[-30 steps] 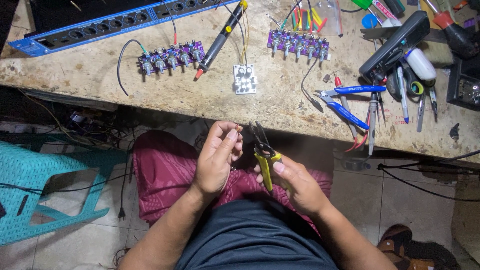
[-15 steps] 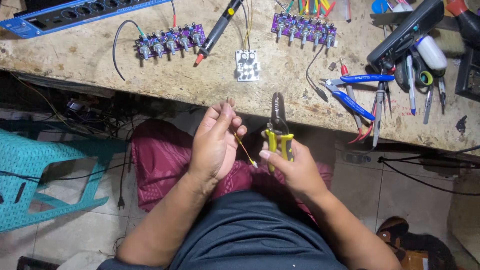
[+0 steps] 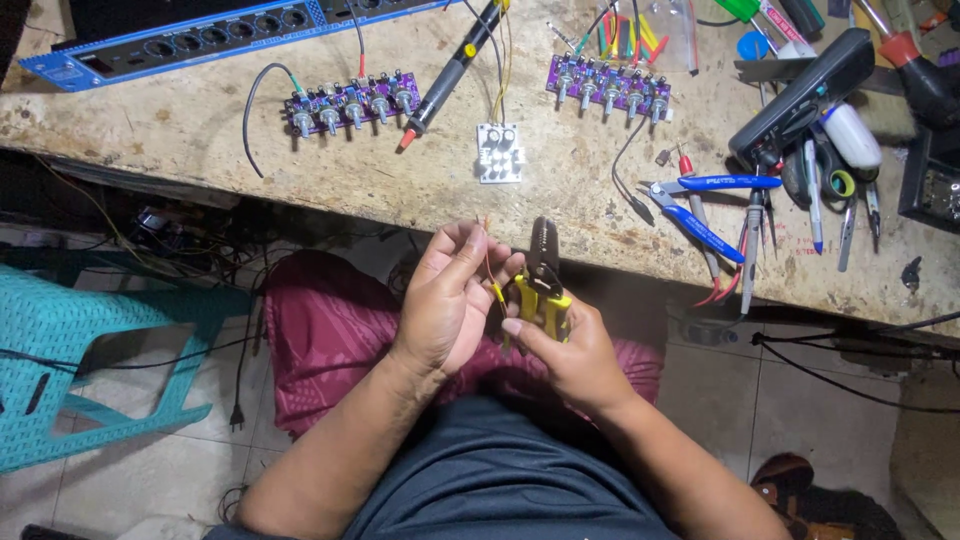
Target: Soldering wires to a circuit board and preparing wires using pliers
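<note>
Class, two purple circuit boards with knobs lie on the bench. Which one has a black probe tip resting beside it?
The left purple board: the black probe lies beside its right end. The right purple board has none.

Bench edge ahead; stool left.

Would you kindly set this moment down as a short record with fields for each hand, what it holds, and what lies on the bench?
Left hand: left hand pinches a thin yellow wire between its fingertips, held upright.
Right hand: right hand grips yellow-handled wire strippers, head pointing up, beside the wire.
Bench: worn workbench carries two purple circuit boards with knobs, a small white board, blue-handled pliers and a blue rack panel.
Floor: teal plastic stool to the person's left.
</note>
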